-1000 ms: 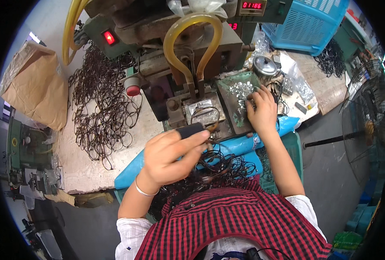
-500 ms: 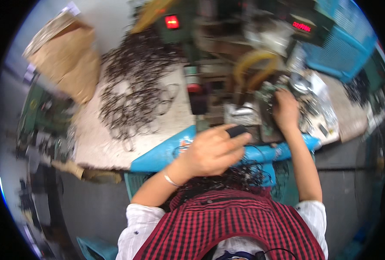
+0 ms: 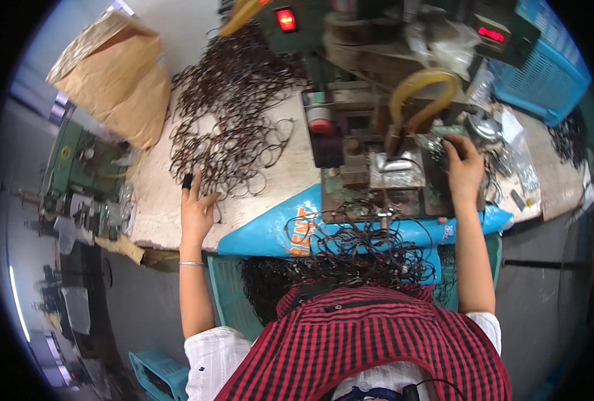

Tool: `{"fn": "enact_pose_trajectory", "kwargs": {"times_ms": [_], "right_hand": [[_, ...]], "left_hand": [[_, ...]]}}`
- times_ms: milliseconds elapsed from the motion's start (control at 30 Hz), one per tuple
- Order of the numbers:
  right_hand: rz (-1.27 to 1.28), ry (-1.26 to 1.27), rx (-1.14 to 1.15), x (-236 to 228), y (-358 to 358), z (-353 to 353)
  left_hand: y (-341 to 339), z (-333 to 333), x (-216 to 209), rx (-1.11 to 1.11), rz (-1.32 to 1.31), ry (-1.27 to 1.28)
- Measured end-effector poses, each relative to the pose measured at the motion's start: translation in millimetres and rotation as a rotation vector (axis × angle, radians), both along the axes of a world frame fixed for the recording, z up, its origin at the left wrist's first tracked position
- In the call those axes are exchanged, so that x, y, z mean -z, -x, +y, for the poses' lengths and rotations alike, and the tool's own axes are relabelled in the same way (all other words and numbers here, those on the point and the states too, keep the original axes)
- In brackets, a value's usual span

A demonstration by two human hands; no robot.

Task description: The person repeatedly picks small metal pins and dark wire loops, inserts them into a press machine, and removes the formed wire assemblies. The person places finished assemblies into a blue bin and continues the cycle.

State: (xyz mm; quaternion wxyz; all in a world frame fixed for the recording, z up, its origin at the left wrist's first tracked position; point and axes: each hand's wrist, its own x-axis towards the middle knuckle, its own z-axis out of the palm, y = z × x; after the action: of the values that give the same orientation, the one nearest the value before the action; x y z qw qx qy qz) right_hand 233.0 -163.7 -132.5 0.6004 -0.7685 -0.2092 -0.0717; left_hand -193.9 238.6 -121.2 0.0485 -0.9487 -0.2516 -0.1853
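Observation:
My left hand (image 3: pixel 198 207), with a black sleeve on one finger, reaches to the near edge of a big heap of thin dark rimmed frames (image 3: pixel 227 107) that look like eyeglass fronts. Its fingers are apart and I see nothing held. My right hand (image 3: pixel 466 170) is beside the press machine (image 3: pixel 357 150), fingertips bent together over small shiny parts (image 3: pixel 437 146). What they pinch, if anything, is too small to make out. On the machine's silver fixture (image 3: pixel 397 172) lies a dark curved piece, below a yellow hose (image 3: pixel 425 79).
More dark frames (image 3: pixel 377 244) lie tangled over blue plastic sheeting (image 3: pixel 263 227) at the near edge, above a green crate (image 3: pixel 227 287). A brown paper bag (image 3: pixel 120 80) stands far left. A blue basket (image 3: pixel 544 83) sits far right. A red button (image 3: pixel 321 125) is left of the fixture.
My left hand has moved left from in front of the machine to the heap of frames. My right hand stays by the small parts. The whole view has shifted a little.

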Motion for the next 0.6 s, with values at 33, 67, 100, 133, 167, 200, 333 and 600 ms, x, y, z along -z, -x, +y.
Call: {"fn": "enact_pose_trajectory", "kwargs": {"times_ms": [33, 67, 100, 133, 167, 200, 333, 600], "right_hand": [[-0.043, 0.033, 0.022, -2.0, 7.0, 2.7], [-0.007, 0.030, 0.058, -9.4, 16.4, 2.6], [0.025, 0.020, 0.070, -10.5, 19.8, -1.0], [0.035, 0.060, 0.071, -18.7, 25.8, -5.0], [0.047, 0.100, 0.068, -30.2, 33.2, -8.4], [0.052, 0.099, 0.043, -43.3, 41.2, -8.3], [-0.034, -0.011, -0.112, -89.4, 58.9, 3.4], [0.118, -0.166, -0.297, -93.5, 91.0, 41.3]], "left_hand": [[3.1, 9.5, 19.2, 0.019, -0.086, 0.044], [0.2, 11.5, 34.6, -0.070, -0.129, 0.170], [-9.6, 8.8, 47.6, -0.115, -0.184, 0.206], [-26.1, 3.8, 55.1, -0.139, -0.241, 0.259], [-42.4, -6.2, 58.4, -0.168, -0.297, 0.314], [-60.5, -14.9, 54.5, -0.103, -0.249, 0.125], [-142.1, -71.6, -19.3, 0.036, -0.346, -0.058], [-170.5, -132.6, -49.9, 0.340, -1.246, 1.088]]}}
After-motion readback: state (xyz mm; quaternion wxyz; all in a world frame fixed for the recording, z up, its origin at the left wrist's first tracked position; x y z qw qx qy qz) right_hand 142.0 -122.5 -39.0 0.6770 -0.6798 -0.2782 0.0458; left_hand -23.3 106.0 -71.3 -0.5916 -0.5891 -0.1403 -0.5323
